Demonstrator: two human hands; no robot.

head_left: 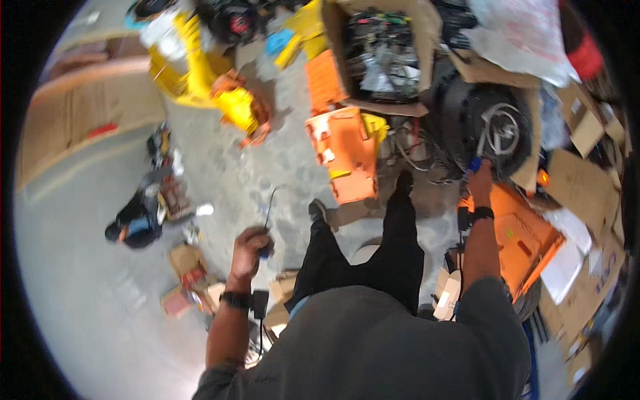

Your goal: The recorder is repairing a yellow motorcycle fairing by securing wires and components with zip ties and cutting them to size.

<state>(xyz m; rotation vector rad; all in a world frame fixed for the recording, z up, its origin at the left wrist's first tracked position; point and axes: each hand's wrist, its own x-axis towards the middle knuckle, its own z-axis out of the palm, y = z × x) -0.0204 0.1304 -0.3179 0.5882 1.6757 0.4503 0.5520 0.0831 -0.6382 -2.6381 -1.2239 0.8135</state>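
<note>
My left hand (249, 252) is closed around a blue-handled tool (265, 253). From this fist a thin dark rod (269, 213) rises and bends over at its tip, above the bare floor. On the other side my right hand (479, 185) grips a second blue-handled tool (475, 165). Its light-coloured shaft points up at a black wheel (473, 110) with a pale ring at its centre; whether the tip touches it is unclear. Right below this hand lies an orange plastic panel (517, 230).
A cardboard box (429, 40) full of small dark parts stands ahead, behind orange plastic pieces (343, 150). Yellow parts (237, 110) lie on the floor ahead left. Flattened cardboard (577, 187) crowds the right. Another person (137, 217) sits far left beside scattered parts.
</note>
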